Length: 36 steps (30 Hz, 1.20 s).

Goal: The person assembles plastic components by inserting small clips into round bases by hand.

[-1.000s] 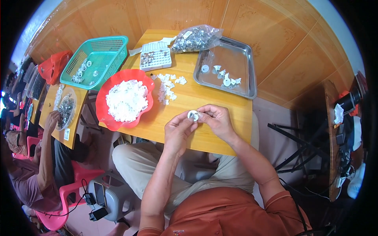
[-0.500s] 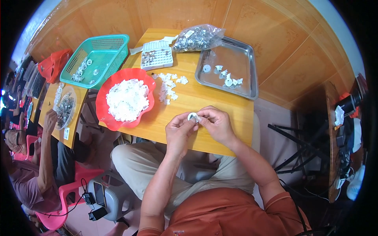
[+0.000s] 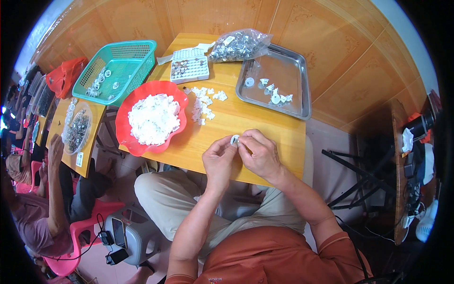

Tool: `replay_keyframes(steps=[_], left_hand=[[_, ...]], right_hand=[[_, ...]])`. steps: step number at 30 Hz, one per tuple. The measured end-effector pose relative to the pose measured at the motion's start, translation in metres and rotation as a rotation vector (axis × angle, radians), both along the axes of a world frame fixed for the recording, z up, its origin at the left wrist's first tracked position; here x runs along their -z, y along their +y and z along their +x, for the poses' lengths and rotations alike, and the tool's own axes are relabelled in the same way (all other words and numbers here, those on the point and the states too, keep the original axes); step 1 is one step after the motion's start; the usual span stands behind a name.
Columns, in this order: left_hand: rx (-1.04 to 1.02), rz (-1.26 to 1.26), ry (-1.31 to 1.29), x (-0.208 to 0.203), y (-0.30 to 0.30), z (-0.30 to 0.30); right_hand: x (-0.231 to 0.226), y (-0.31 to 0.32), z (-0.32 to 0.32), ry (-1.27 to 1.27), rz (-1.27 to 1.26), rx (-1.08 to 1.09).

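Observation:
Over the near part of the yellow wooden table (image 3: pixel 189 159), both my hands meet at a small round white plastic part (image 3: pixel 234 139). My left hand (image 3: pixel 218 158) pinches it between thumb and fingers. From the other side my right hand (image 3: pixel 259 154) closes its fingertips against the same part; whether it also holds a smaller piece is hidden. To the left stands a red scalloped bowl (image 3: pixel 124 135) heaped with small white pieces (image 3: pixel 153 118). Several loose white pieces (image 3: pixel 203 105) lie beside the bowl.
At the back are a white grid tray (image 3: pixel 196 71), a clear bag of small metal parts (image 3: pixel 240 45) and a steel tray (image 3: pixel 305 90) holding several white parts. A green basket (image 3: pixel 135 66) stands at the left. A co-worker's hand (image 3: pixel 56 146) is by another table (image 3: pixel 92 154).
My right hand has turned, its fingers now curling over the round part. The part looks tilted more edge-on. Both hands have shifted slightly to the right.

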<state>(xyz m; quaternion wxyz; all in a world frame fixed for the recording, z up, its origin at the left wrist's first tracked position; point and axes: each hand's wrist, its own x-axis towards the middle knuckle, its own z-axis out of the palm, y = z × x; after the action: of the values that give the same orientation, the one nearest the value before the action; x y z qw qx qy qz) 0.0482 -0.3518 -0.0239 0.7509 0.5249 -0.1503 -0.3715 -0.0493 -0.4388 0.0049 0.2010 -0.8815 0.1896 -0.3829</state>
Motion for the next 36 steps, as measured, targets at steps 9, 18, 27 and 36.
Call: replay_keyframes(steps=[9, 18, 27, 36], left_hand=[[-0.025, 0.035, -0.117, 0.001, -0.001, -0.006], [-0.016, 0.028, -0.163, 0.000, 0.000, -0.006], [-0.026, 0.011, -0.126, 0.003, 0.000, -0.006], [-0.048, -0.001, -0.093, 0.006, -0.001, -0.004]], right_hand=[[0.000, -0.002, 0.001, 0.060, 0.153, 0.051], [0.006, -0.005, 0.000, 0.058, 0.140, 0.039], [0.003, 0.004, -0.001, 0.081, 0.092, 0.059], [0.004, 0.008, -0.003, 0.078, 0.103, 0.038]])
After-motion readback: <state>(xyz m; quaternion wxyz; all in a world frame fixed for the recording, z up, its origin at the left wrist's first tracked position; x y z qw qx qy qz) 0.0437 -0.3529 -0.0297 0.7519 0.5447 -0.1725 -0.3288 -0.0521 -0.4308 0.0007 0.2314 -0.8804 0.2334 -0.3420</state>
